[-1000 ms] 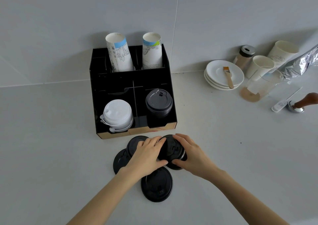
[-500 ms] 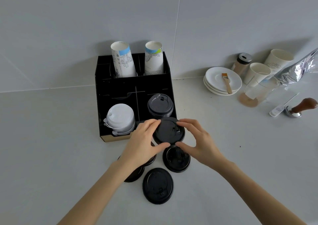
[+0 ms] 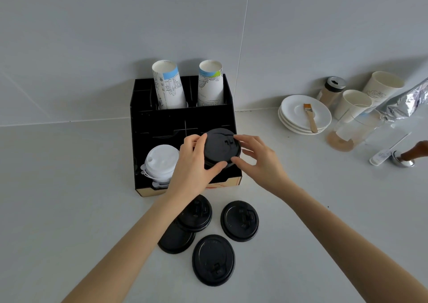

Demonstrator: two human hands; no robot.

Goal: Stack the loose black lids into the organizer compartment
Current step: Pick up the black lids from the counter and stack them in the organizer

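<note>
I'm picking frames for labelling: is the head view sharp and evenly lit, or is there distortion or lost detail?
Head view: soft, even light, faint shadows; wide-angle bending curves the wall seams; the black organizer box swallows interior detail; the black plastic lid held by both hands stays readable.

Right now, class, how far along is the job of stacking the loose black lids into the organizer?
Done: hard to tell; any stack under the held lid is hidden. In hand: the left hand and right hand hold one black lid over the front right compartment of the organizer, beside the white lids. Left: four loose black lids on the counter, two overlapping.
</note>
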